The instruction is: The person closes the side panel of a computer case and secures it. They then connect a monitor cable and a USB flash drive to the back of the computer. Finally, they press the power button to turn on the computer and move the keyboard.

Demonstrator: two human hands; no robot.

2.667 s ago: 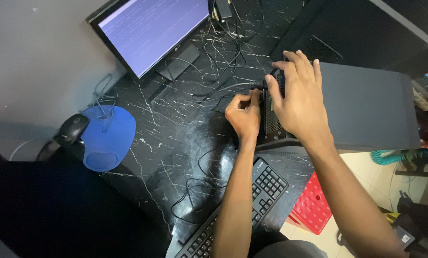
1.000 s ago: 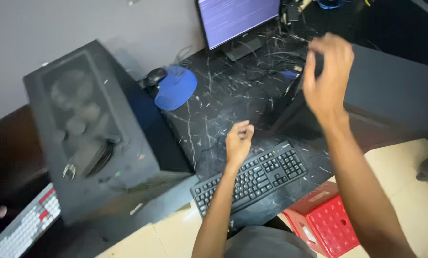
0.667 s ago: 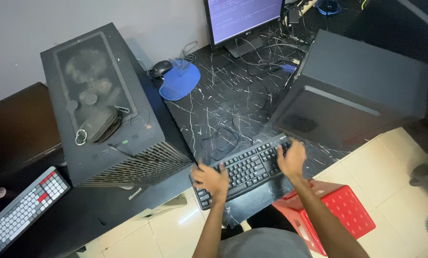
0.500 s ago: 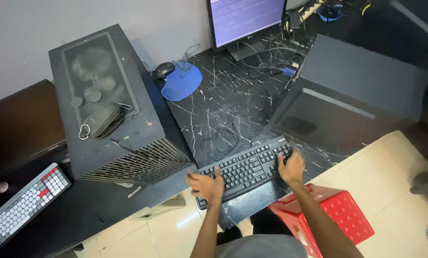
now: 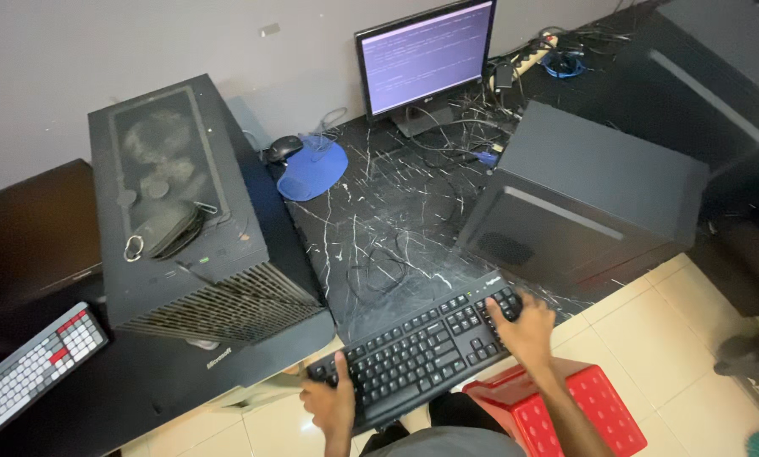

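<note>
Head view: the black keyboard (image 5: 426, 351) lies tilted across the lower middle of the frame, at the near edge of the black marbled desk (image 5: 379, 220); the left hand (image 5: 333, 404) grips its lower-left end, thumb over the keys and fingers curled under the edge; the right hand (image 5: 527, 326) holds the upper-right end, fingers closed over the corner by the number pad, so both hands clasp the board at its short ends.

It looks like a light, stiff plastic slab; the keys are loose-capped and would give under pressure, so the short ends are the sound places to hold it; a cable at its rear may tug if it is lifted, though where it runs among the tangle of wires (image 5: 447, 161) I cannot tell.

Counted: two keyboards, the black one and a grey and red keyboard (image 5: 32, 372) at the lower left; two black computer towers, a dusty tower (image 5: 184, 220) at the left, with a small pouch (image 5: 163, 233) on its panel, and a plain tower (image 5: 591, 199) at the right; one monitor (image 5: 426, 55) at the top centre, lit; one mouse (image 5: 282, 148) beside one blue mouse pad (image 5: 311, 161); one red stool (image 5: 557, 406) at the lower right.
</note>
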